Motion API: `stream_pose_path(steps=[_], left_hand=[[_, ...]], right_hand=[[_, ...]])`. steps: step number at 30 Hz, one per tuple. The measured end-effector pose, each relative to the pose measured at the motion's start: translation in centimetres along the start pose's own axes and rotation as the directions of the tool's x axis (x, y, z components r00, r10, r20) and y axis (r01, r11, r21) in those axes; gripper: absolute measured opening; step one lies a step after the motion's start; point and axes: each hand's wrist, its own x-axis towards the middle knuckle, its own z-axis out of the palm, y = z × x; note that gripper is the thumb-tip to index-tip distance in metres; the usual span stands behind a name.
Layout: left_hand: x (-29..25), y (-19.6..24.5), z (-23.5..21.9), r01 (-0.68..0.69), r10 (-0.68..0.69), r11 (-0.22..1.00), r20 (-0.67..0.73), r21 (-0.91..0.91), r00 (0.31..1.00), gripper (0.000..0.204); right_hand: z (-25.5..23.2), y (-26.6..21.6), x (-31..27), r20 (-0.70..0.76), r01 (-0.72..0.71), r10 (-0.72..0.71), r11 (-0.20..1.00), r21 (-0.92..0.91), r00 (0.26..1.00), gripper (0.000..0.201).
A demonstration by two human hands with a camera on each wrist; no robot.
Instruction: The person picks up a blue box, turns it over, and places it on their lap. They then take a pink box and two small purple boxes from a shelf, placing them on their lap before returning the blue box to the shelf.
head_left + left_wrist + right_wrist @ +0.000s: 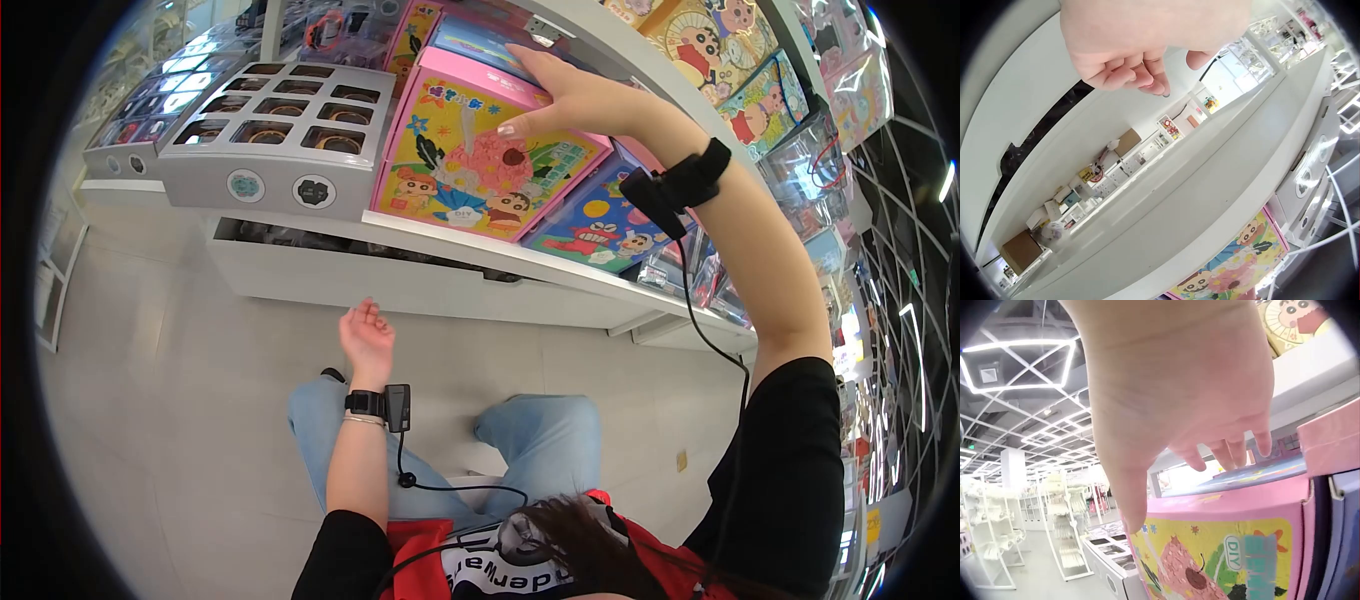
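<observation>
My right hand (pixel 590 100) reaches over the top of a pink-edged yellow cartoon box (pixel 475 165) standing on the shelf. Its thumb (pixel 1134 509) lies along the front face, by the top edge. The other fingers stretch across the pink top toward a blue box (pixel 480 48) right behind; in the right wrist view their tips overlap that box. On the front of the yellow box are a pink dessert picture and the letters DIY. My left hand (pixel 367 345) hangs low in front of the shelf with loosely curled fingers, holding nothing.
Left of the yellow box sits a grey display box (pixel 270 180) with several windows. A dark blue cartoon box (pixel 600 225) adjoins it on the right. Packaged goods (pixel 715 45) fill an upper shelf. Below runs a white shelf base (pixel 420 300). A cable (pixel 700 325) hangs from the right wrist.
</observation>
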Motion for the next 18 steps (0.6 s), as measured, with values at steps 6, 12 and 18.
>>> stream_pose_path(steps=[6,12,18], left_hand=[[-0.4,0.5,0.5,-0.016,0.015,1.000,-0.047,-0.021,0.999,0.031],[-0.3,0.3,0.7,0.000,0.000,0.999,-0.015,-0.044,1.000,0.030],[-0.3,-0.1,1.2,0.001,-0.002,0.999,-0.021,-0.049,1.000,0.029]], right_hand=[[2.6,0.2,1.3,-0.073,-0.025,0.015,0.991,-0.131,0.997,0.120],[2.8,0.2,1.0,-0.129,0.023,-0.038,0.993,-0.116,0.991,0.125],[2.8,-0.2,0.5,-0.126,0.038,-0.054,0.991,-0.128,0.991,0.122]])
